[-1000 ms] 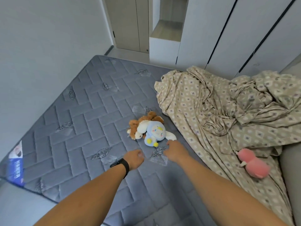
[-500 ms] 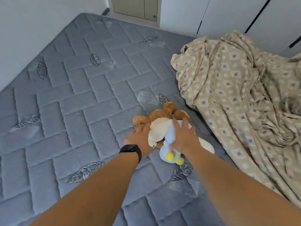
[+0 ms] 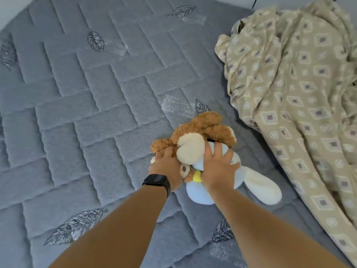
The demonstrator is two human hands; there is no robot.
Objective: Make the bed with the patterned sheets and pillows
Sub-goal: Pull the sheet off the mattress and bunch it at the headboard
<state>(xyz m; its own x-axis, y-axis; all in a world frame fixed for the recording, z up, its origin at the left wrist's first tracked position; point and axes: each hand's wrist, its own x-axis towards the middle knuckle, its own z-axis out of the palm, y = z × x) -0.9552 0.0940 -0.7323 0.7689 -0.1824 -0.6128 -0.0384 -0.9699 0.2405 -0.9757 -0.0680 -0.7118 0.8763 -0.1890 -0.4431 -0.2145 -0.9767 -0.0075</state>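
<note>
Two soft toys sit in a heap on the bare mattress [image 3: 81,117], right where the bedding has to go. One is a brown plush dog [image 3: 204,128] with cream ears, the other a pale blue and white plush [image 3: 199,192] with a long cream ear [image 3: 264,188] flopped out to the right and a bit of yellow showing between the hands. The left hand [image 3: 166,167], a black watch [image 3: 157,180] on its wrist, has its fingers curled into the brown fur on the dog's near side. The right hand [image 3: 218,167] is spread over the blue toy, fingers bent down around it and gripping.

The patterned sheet [image 3: 293,97] lies crumpled along the right side of the mattress, just beside the toys but not touching them. It is beige with small grey diamonds and pale rings, bunched into deep folds (no flat stretch of it anywhere that I can see). No part of it is spread over the bed yet.

The mattress is grey-blue, quilted in a herringbone of raised blocks with stitched leaf motifs scattered over it. A strip of pale wall shows at the upper left corner
</note>
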